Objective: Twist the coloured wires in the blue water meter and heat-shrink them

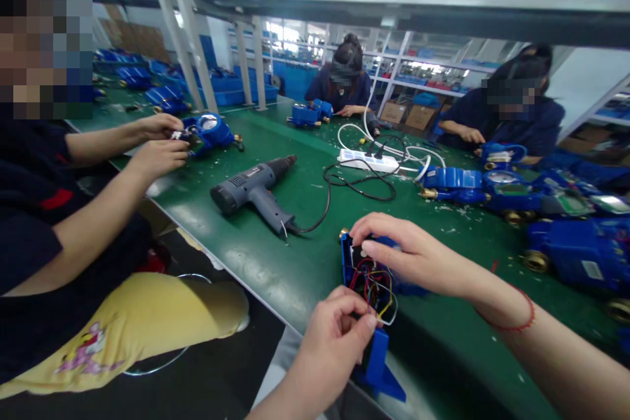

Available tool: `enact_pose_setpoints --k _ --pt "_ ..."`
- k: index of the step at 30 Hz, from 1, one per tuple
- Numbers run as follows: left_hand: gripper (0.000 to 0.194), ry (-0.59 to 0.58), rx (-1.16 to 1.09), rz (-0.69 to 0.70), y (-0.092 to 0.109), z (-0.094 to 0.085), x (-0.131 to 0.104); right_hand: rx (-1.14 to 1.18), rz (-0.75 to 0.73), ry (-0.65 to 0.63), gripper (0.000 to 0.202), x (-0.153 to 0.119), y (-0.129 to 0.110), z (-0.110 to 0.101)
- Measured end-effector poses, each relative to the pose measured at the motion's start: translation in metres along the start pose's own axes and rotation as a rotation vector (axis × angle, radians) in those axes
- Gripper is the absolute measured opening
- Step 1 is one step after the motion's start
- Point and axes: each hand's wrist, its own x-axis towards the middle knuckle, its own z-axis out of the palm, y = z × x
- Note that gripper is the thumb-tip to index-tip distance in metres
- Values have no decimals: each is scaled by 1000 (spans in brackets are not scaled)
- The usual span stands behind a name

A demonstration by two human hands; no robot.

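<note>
A blue water meter (pixel 346 262) with an opened box lies near the table edge in front of me. Red, yellow, black and white wires (pixel 375 282) are bunched inside the box. My left hand (pixel 337 338) pinches wire ends between thumb and forefinger at the box's near side. From above, my right hand (pixel 401 246) curls over the far end of the box, thumb and fingers at its rim; it covers part of the meter. A blue flap-like part (pixel 378 364) sticks out below my left hand.
A grey heat gun (pixel 253 190) lies on the green table (pixel 241 246), its black cord running to a white power strip (pixel 369 161). Several blue meters (pixel 571 249) crowd the right side. At left, a co-worker's hands (pixel 160 141) hold another meter (pixel 209 131). Two people sit opposite.
</note>
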Motion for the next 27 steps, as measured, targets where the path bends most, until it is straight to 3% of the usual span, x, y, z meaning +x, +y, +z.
enact_pose_setpoints --k 4,6,8,12,15,18,22,24,27 --pt "38 26 -18 -1 -2 4 -1 -145 133 -27 12 74 -2 17" --pt "43 42 -50 -10 -6 5 -2 -218 169 -91 9 115 -2 37" --pt "47 28 -84 -18 -15 5 -1 -295 216 -129 20 149 -3 62" --pt "43 33 -79 57 -33 6 7 -400 337 -137 37 190 -13 105" --pt "29 112 -57 152 -32 7 10 -422 447 -124 40 206 -19 117" --pt "20 76 -41 112 -20 6 6 -397 474 -116 37 215 -15 103" --pt "22 46 -6 33 -9 1 0 -312 424 -84 27 206 1 55" --pt "24 22 -23 29 -8 0 -2 -243 398 -43 24 185 4 27" --pt "24 -13 -36 18 -5 1 -3 -117 347 108 32 128 0 -14"
